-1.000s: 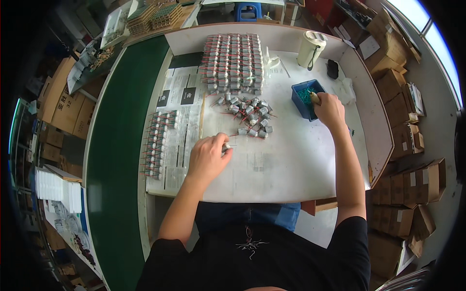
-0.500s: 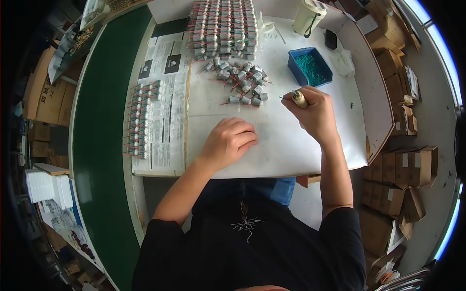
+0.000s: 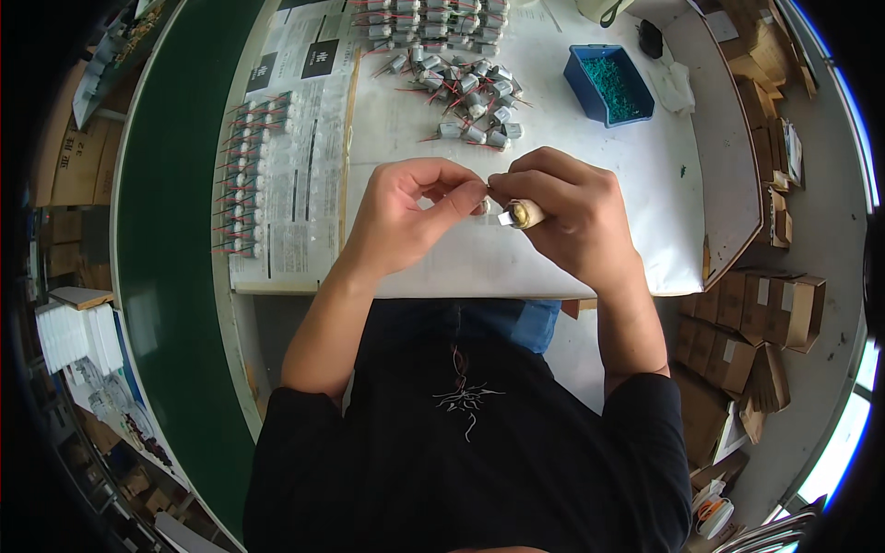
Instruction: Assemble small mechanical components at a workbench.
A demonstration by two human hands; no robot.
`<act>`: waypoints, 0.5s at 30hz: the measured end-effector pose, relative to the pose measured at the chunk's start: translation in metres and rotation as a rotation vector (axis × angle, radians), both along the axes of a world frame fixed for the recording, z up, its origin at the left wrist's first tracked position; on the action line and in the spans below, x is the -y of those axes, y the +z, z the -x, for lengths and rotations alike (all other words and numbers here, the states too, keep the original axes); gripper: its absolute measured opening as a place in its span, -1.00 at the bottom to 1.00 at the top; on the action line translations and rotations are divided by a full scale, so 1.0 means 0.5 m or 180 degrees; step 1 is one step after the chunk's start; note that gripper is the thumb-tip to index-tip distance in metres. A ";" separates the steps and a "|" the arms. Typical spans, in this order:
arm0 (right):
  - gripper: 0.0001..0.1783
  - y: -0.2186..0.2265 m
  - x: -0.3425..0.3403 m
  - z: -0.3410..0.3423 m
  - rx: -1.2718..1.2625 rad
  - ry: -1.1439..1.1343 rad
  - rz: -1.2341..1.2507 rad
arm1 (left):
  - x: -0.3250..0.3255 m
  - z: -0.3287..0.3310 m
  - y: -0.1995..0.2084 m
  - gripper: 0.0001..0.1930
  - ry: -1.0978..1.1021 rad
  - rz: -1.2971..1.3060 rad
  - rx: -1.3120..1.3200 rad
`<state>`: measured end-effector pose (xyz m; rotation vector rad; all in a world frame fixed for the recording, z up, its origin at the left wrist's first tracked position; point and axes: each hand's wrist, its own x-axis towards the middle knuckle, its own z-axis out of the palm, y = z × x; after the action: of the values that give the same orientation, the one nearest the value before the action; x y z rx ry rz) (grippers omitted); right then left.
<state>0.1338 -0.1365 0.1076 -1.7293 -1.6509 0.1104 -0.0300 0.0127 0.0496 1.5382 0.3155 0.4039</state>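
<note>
In the middle, my right hand (image 3: 576, 217) is closed around a small tool with a pale, rounded handle (image 3: 527, 214). A flat, light-coloured end of it points toward my left hand. My left hand (image 3: 406, 217) has thumb and forefinger pinched together, almost touching the right fingertips. A small whitish piece shows at the left thumb tip; its kind is too hidden to tell. Beyond my hands lies a loose heap of small grey motors (image 3: 472, 97) with red wires. On the left, more motors (image 3: 244, 184) stand in rows on a printed sheet (image 3: 300, 203).
A blue bin (image 3: 608, 117) with small green pieces stands at the back right. Beside it are a black object (image 3: 650, 39) and a crumpled white bag (image 3: 676, 89). Stacked motors (image 3: 429, 18) fill the back. A raised wall (image 3: 728, 138) edges the table; cardboard boxes (image 3: 751, 309) stand outside it.
My left hand has lifted from the table and formed a pinch. My right hand, with the tool, has come left and nearer, meeting it. The view has shifted forward slightly.
</note>
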 end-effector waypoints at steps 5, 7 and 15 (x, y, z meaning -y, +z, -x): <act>-0.83 -0.005 -0.009 0.010 -0.1943 0.0038 -0.0159 | 0.006 -0.006 -0.014 -0.78 -0.0247 0.1699 0.0619; -0.82 -0.001 -0.013 0.016 -0.2461 0.0022 -0.0094 | 0.012 -0.007 -0.017 -0.77 -0.0303 0.1976 0.0753; -0.88 -0.005 -0.024 -0.007 -0.1325 -0.0238 0.0096 | 0.024 -0.017 -0.014 -0.80 0.0018 0.1559 0.0536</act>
<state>0.1371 -0.1245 0.1049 -1.6527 -1.2839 0.4315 -0.0216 0.0005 0.0428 1.0183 0.2630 0.4212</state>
